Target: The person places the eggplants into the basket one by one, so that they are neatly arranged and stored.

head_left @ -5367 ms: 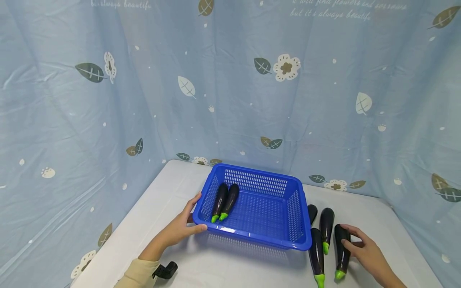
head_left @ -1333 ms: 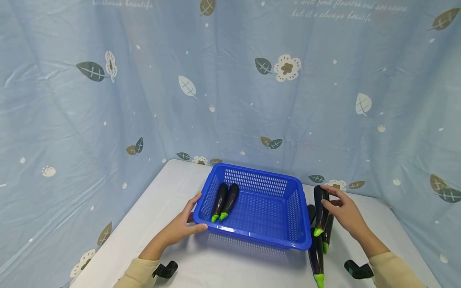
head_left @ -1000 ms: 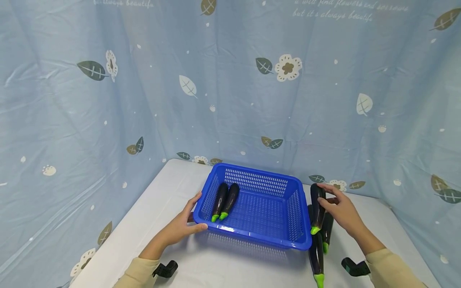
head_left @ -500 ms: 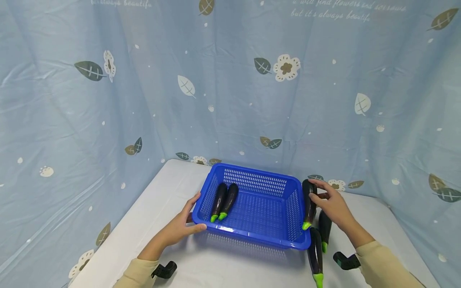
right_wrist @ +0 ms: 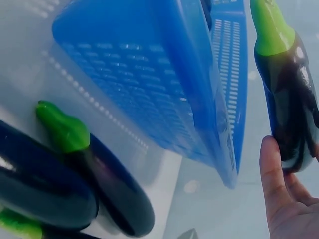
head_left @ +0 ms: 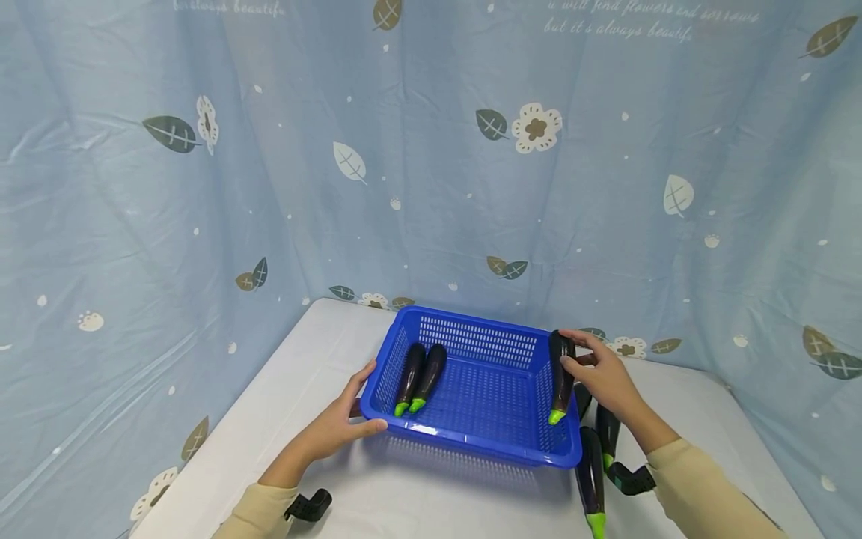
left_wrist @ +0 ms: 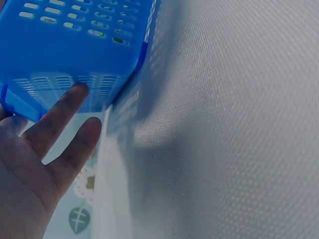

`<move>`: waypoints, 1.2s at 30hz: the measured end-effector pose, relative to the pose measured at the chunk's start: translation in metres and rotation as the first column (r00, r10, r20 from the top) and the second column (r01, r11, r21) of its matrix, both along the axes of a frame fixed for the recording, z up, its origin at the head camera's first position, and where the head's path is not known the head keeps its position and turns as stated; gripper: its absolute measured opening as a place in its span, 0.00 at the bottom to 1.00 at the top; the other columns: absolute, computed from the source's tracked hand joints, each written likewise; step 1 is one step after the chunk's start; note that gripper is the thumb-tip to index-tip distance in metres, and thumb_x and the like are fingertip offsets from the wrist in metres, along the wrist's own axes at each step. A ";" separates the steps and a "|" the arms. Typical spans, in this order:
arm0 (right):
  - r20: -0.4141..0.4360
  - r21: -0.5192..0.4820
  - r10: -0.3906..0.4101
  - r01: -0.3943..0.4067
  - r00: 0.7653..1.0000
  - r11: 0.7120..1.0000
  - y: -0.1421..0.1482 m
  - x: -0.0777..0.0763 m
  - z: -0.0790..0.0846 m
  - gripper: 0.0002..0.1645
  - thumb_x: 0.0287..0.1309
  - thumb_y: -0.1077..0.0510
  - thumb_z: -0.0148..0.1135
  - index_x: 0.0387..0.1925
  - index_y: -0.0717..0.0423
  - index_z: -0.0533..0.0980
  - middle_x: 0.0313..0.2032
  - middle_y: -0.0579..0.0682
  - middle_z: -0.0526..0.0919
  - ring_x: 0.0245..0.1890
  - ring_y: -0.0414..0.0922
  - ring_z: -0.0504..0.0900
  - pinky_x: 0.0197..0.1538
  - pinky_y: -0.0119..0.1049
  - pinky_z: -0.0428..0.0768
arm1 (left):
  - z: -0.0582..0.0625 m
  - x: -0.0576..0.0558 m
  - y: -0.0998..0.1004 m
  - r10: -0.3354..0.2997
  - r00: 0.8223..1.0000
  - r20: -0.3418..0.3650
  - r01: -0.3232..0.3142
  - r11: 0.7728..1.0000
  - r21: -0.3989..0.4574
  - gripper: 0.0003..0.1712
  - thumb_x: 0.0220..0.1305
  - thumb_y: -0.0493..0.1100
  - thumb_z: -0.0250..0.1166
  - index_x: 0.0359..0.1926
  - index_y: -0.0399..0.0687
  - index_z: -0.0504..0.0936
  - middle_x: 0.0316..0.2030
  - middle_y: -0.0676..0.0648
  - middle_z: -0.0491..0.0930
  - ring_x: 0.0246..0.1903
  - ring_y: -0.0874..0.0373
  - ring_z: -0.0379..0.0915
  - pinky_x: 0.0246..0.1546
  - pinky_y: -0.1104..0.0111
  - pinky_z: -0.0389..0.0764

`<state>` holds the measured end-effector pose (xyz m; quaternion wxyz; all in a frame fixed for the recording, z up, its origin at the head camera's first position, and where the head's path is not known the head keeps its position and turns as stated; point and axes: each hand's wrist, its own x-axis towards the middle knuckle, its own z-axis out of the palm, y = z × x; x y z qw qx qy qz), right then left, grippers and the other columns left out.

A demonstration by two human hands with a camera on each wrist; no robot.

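Observation:
My right hand (head_left: 601, 374) pinches a dark eggplant (head_left: 562, 378) between thumb and fingers. The eggplant hangs over the right side of the blue basket (head_left: 471, 449), green stem end down; in the right wrist view its green cap (right_wrist: 273, 30) points up, beyond the rim. Two more eggplants (head_left: 410, 378) lie side by side at the basket's left end. My left hand (head_left: 337, 423) rests against the basket's front left corner, thumb by the rim. Its fingers (left_wrist: 82, 144) stretch out straight along the outer wall in the left wrist view.
Several eggplants lie right of the basket, among them a front eggplant (head_left: 591, 479) and one farther right (head_left: 607, 434). The white table (head_left: 417, 501) runs back to a blue patterned curtain (head_left: 431, 187). Black wrist devices (head_left: 310, 506) sit by both sleeves.
My right hand has lifted an eggplant off the table at right and carried it leftward, past the right rim to above the basket. My left hand has stayed at the corner.

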<state>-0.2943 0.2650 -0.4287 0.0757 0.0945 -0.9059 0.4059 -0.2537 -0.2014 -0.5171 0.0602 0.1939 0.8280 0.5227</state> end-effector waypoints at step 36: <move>0.030 -0.021 0.061 -0.060 0.998 0.998 -0.041 -0.024 -0.001 0.30 0.71 0.53 0.62 0.71 0.50 0.69 0.67 0.64 0.70 0.50 0.57 0.81 0.43 0.46 0.84 | -0.001 0.000 0.000 0.002 1.000 -0.004 -0.002 1.000 -0.002 0.59 0.64 0.49 0.73 0.82 0.61 0.40 0.80 0.40 0.42 0.64 0.39 0.70 0.62 0.47 0.72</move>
